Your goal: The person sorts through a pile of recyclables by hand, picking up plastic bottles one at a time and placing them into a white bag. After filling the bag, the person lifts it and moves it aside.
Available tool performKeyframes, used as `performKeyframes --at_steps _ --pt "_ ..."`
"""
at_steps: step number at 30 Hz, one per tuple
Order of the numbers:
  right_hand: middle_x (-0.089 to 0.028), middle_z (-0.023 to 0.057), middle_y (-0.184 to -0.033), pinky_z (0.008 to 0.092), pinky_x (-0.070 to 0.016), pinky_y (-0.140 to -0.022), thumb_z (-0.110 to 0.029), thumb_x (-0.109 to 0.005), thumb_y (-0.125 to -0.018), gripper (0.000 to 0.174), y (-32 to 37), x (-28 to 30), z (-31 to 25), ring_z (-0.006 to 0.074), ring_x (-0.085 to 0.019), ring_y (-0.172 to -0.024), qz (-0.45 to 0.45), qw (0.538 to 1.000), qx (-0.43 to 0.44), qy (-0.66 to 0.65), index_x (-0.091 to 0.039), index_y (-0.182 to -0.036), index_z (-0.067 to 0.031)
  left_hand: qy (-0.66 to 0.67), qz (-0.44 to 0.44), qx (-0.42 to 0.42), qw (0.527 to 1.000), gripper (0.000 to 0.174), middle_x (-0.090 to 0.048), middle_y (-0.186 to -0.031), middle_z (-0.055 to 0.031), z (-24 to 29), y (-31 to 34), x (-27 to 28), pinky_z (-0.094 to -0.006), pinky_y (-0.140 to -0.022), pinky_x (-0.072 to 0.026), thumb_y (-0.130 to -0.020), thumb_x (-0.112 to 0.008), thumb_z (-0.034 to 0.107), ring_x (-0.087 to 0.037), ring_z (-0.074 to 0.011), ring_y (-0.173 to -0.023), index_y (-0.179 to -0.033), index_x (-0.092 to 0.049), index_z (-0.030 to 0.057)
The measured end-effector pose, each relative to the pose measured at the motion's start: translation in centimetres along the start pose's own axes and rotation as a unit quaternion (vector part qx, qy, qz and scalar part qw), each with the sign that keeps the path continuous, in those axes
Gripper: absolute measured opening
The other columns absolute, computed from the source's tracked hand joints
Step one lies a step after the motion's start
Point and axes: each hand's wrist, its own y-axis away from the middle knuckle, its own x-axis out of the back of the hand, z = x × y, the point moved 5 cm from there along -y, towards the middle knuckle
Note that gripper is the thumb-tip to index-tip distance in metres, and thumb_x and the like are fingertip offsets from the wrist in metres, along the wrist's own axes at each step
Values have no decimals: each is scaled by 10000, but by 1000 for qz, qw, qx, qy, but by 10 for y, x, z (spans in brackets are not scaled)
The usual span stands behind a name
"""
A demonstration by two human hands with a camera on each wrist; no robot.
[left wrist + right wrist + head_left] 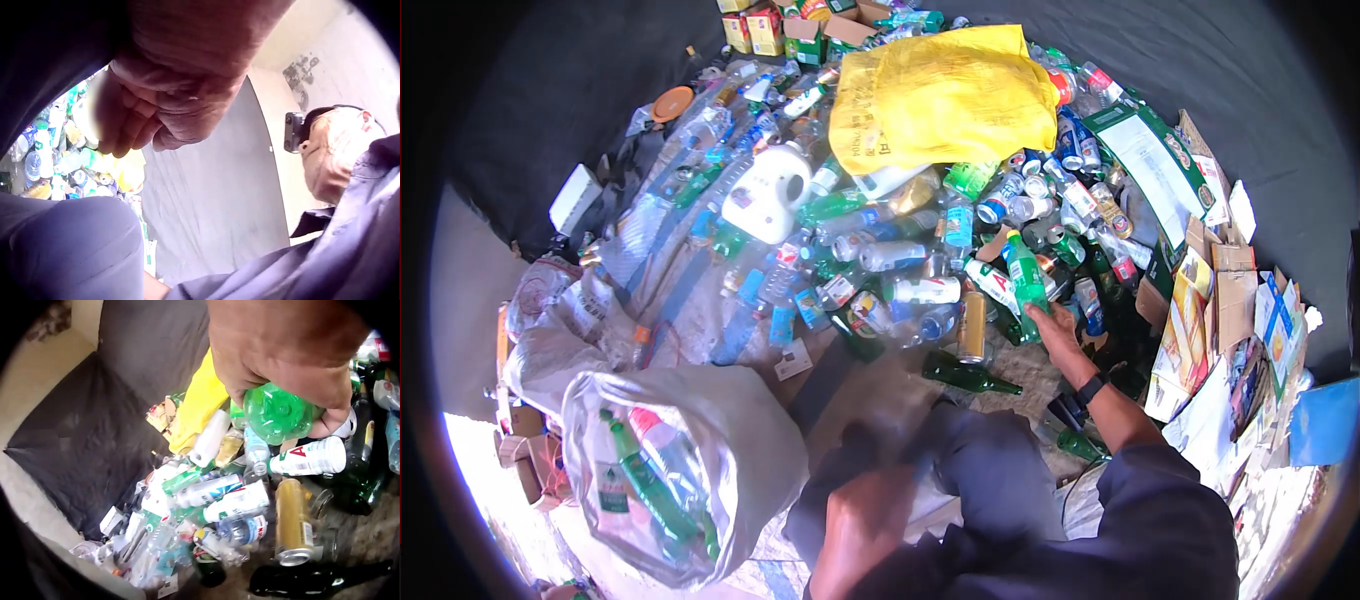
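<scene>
My right hand grips a green plastic bottle near its base, at the near edge of a heap of cans and bottles. In the right wrist view the bottle's round green bottom shows between thumb and fingers. A gold can and a dark green glass bottle are close by on the left. My left hand hangs by my leg, fingers loosely curled with nothing in them; it is blurred in the head view. An open white sack at left holds green and clear plastic bottles.
A yellow bag lies across the back of the heap. Left of it is a white jug. Flattened cardboard is piled along the right side, and dark sheeting lines the back.
</scene>
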Motion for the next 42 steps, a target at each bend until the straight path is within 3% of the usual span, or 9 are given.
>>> performKeyframes --at_steps 7,10,11,12,20,26,35,37,42 --pt "-688 10 -992 301 -478 -765 -312 -728 -897 368 59 -30 -81 110 -607 -883 -210 973 -76 -58 -715 -1129 -27 -92 46 -39 994 231 -714 -930 -183 -1 1 -1 -375 -725 -557 -894 -685 99 -724 -309 -804 -1096 -691 -13" --pt "-674 -3 -1040 281 -459 -807 -248 -687 -936 375 97 -51 -158 86 -577 -923 -293 954 32 -55 -683 -1216 1 -68 59 -31 995 291 -704 -991 -198 14 5 0 -390 -746 -557 -884 -690 93 -718 -327 -854 -1152 -675 -18" --pt "-673 16 -1121 281 -402 -972 -253 -659 -955 364 110 -56 -174 99 -553 -1058 -334 941 31 -53 -684 -1210 6 -75 73 -21 994 291 -704 -991 -198 16 8 1 -390 -746 -557 -884 -690 93 -718 -327 -854 -1152 -675 -18" --pt "-669 -3 -1086 277 -456 -865 -226 -681 -948 425 118 -63 -184 92 -560 -991 -336 940 36 -43 -645 -1303 5 -55 81 -39 994 294 -700 -995 -200 20 12 1 -399 -749 -557 -889 -686 91 -713 -337 -862 -1161 -669 -19" --pt "-661 40 -1205 273 -448 -972 -285 -675 -967 495 206 -116 -264 113 -583 -1094 -459 880 112 -46 -602 -1361 5 -100 194 -84 972 243 -721 -980 -181 26 110 43 -384 -748 -569 -903 -682 66 -720 -335 -840 -1134 -683 -7" --pt "-638 89 -1282 298 -438 -1026 -354 -714 -916 698 258 -171 -287 147 -573 -1160 -570 808 132 -72 -497 -1456 32 -11 477 66 877 227 -686 -858 -53 -54 215 135 -275 -678 -512 -946 -692 91 -646 -124 -746 -1154 -683 0" --pt "-622 266 -1318 358 -483 -1008 -356 -738 -876 726 344 -284 -314 293 -642 -1166 -658 712 243 32 -516 -1371 127 -15 675 147 723 696 -540 -1269 -156 -160 291 224 -341 -841 -478 -891 -786 256 -545 -190 -1038 -1442 -448 -2" --pt "-650 308 -1228 398 -519 -965 -358 -730 -870 650 369 -315 -312 360 -677 -1099 -652 649 391 26 -581 -1261 139 50 680 127 720 710 -547 -1245 -151 -169 287 224 -330 -807 -480 -892 -787 248 -555 -179 -997 -1446 -427 -13" --pt "-674 321 -1084 447 -519 -947 -423 -738 -851 592 413 -389 -300 427 -658 -1078 -626 686 359 96 -638 -1074 116 214 632 88 740 577 -599 -972 -67 -172 280 223 -236 -603 -428 -900 -635 71 -527 -82 -722 -1421 -411 -28"
